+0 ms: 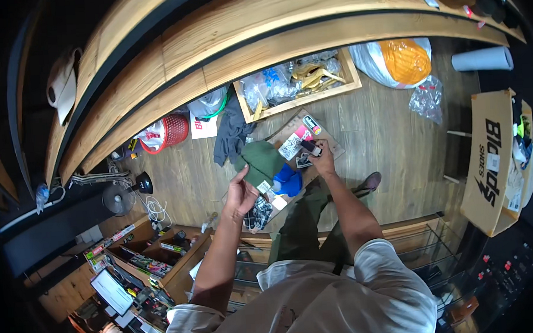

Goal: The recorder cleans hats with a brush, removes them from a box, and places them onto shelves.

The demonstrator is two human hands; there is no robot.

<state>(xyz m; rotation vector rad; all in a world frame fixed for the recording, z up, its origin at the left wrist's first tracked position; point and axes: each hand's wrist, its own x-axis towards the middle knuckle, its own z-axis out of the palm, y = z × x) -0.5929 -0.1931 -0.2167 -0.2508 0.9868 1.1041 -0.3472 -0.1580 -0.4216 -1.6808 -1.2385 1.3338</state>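
Observation:
My left hand (pixel 241 192) is closed on the edge of a green knit beanie (pixel 261 161), thumb on top. A white label shows at the beanie's lower edge. In my right hand (pixel 322 160) is a small dark object (pixel 310 148) with a pale end, pinched between the fingers; its kind is not clear. Both hands are above a low wooden board (pixel 332 140) with bright stickers (pixel 311 125) on it. Just under and beside the beanie lie a blue cloth item (pixel 290 182) and a black-and-white checked cloth (pixel 258 215).
Beyond the board stands a wooden crate (pixel 354 71) of plastic bags and hangers. Dark clothing (pixel 231 129) and a red basket (pixel 176 130) lie left of it. Wooden shelves (pixel 212 43) arch overhead. A large cardboard box (pixel 486 161) stands right; a fan (pixel 117 199) is left.

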